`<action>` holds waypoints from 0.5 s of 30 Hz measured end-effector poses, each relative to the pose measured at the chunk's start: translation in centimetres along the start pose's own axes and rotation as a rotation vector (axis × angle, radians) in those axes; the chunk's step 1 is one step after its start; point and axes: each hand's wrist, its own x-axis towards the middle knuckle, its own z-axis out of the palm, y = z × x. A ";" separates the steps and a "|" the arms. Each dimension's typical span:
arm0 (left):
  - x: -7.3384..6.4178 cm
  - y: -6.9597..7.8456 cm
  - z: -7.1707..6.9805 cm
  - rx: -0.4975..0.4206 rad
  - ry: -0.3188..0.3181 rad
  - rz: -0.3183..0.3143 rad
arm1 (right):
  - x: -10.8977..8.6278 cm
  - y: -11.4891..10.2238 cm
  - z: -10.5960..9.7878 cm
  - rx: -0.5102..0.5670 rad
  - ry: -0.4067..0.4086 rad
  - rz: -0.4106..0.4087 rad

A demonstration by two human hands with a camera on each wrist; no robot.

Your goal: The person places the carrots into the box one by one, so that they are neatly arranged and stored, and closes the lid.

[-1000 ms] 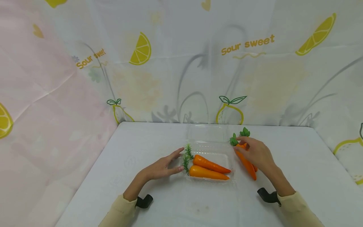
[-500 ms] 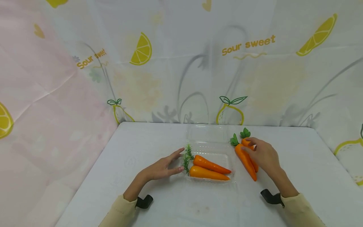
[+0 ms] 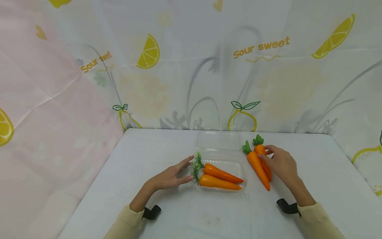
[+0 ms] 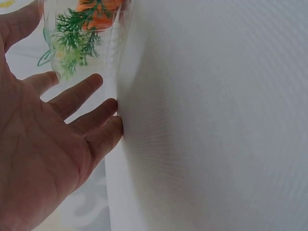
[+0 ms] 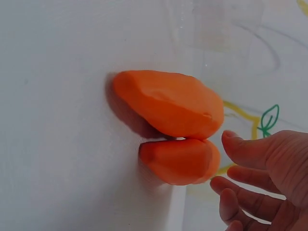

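Observation:
My left hand (image 3: 168, 177) reaches to the left side of a clear plastic box, thumb and fingers spread at its wall; in the left wrist view the fingers (image 4: 79, 96) are nearly straight. The box (image 3: 221, 159) lies open and holds two orange carrots, an upper carrot (image 3: 222, 172) and a lower carrot (image 3: 219, 182), with feathery green tops to the left. Two more carrots with leafy tops lie side by side to its right: a left one (image 3: 258, 171) and a right one (image 3: 262, 156). My right hand (image 3: 282, 164) hovers at the right one's thick end, thumb and fingers apart.
The box's clear lid (image 3: 218, 140) is folded back flat on the white table (image 3: 161, 142). Behind the table hangs a lemon-print cloth (image 3: 179, 83). A black wrist mount (image 3: 152, 212) sits on each forearm.
My right hand has moved right, from over the left loose carrot's thick end to the right one's. The left hand, the box and the carrots stay where they were.

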 end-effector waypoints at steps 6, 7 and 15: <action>0.0 0.0 0.0 -0.001 0.000 -0.001 | -0.1 0.5 0.2 0.005 0.010 0.004; 0.0 0.0 0.0 0.002 0.000 -0.001 | -0.1 0.6 0.3 0.006 0.009 0.006; 0.0 0.0 0.0 0.012 -0.002 -0.005 | -0.1 0.9 0.4 0.004 -0.009 0.029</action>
